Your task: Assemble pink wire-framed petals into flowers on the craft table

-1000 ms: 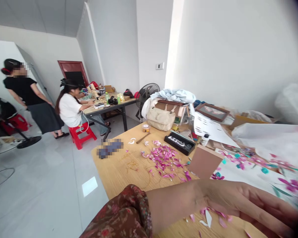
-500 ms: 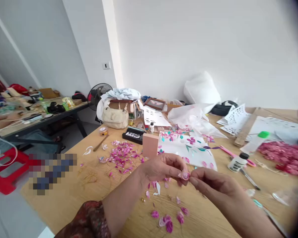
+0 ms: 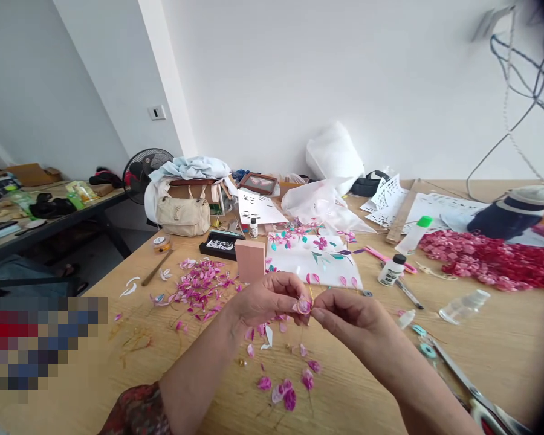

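My left hand (image 3: 265,297) and my right hand (image 3: 350,314) meet above the wooden table (image 3: 517,356), both pinched on one small pink petal piece (image 3: 303,306) with a thin yellow wire sticking up from it. Loose pink petals (image 3: 284,393) lie on the table just below my hands. A larger scatter of pink petals (image 3: 199,287) spreads to the left. Behind my hands lies a white sheet painted with pink flowers (image 3: 312,263), and a pink block (image 3: 250,261) stands at its left edge.
Small glue bottles (image 3: 391,270), a clear bottle (image 3: 463,306), scissors (image 3: 476,399) and a red petal heap (image 3: 489,263) lie to the right. A beige bag (image 3: 182,215), a fan (image 3: 145,172) and plastic bags (image 3: 333,154) crowd the far edge. Another cluttered table (image 3: 36,211) stands left.
The view has swung right, away from the people across the room. My hands have come together on the petal piece and now sit more centred.
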The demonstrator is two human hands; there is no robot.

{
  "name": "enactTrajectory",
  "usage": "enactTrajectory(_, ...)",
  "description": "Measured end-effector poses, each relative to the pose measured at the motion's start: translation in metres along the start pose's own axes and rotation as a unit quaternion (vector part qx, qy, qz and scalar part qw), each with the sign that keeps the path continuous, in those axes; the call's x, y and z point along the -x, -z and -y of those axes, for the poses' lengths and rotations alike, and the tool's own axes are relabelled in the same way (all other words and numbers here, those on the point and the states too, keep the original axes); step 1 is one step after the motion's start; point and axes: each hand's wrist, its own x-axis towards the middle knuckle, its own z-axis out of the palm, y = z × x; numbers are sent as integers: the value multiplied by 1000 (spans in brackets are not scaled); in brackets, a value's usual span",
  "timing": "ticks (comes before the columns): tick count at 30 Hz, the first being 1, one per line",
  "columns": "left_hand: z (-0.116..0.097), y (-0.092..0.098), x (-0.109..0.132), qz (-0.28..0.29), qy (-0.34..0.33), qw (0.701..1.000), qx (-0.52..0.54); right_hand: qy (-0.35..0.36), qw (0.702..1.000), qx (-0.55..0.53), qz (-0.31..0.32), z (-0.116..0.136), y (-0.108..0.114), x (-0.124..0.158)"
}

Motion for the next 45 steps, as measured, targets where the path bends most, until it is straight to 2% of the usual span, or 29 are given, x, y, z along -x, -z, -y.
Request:
enactTrajectory(34, 1, 1, -2, -28, 38, 999, -12, 13, 993, 111, -28, 4, 3, -1)
enactTrajectory(45, 3, 1, -3, -15, 32, 999, 0, 10, 991, 128, -24, 0, 3, 0)
